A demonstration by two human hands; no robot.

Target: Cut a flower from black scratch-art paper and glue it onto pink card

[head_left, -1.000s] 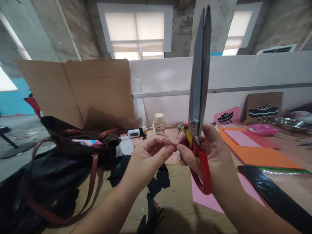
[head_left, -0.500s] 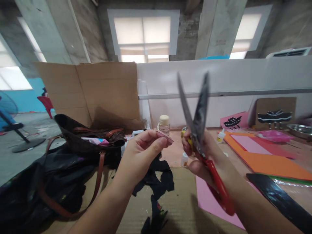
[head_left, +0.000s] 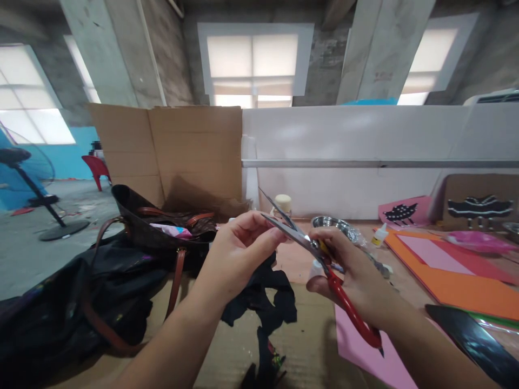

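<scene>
My left hand (head_left: pixel 233 259) is closed in a pinch, held up over the workspace. The small pinkish piece at its fingertips is mostly hidden behind a blade. My right hand (head_left: pixel 352 270) grips red-handled scissors (head_left: pixel 314 247), whose blades are parted and point up and left, right at the left fingertips. A yellow bit shows by the right fingers; I cannot make out what it belongs to. Below the hands, ragged black cut pieces (head_left: pixel 279 302) lie on cardboard (head_left: pixel 308 335). A pink sheet (head_left: pixel 365 351) lies under the right forearm.
Left stands a dark bag (head_left: pixel 133 227) with brown straps. Behind the hands are a cream-lidded bottle (head_left: pixel 283 204) and a metal bowl (head_left: pixel 330 222). Right are a glue bottle (head_left: pixel 380 236), orange sheets (head_left: pixel 441 281) and a glossy black strip (head_left: pixel 470 340). A cardboard panel (head_left: pixel 198 156) borders the back.
The scissors have tipped down and left, bringing their blades from upright to the left fingertips. The left hand keeps its pinch. The view has turned slightly left, revealing the metal bowl.
</scene>
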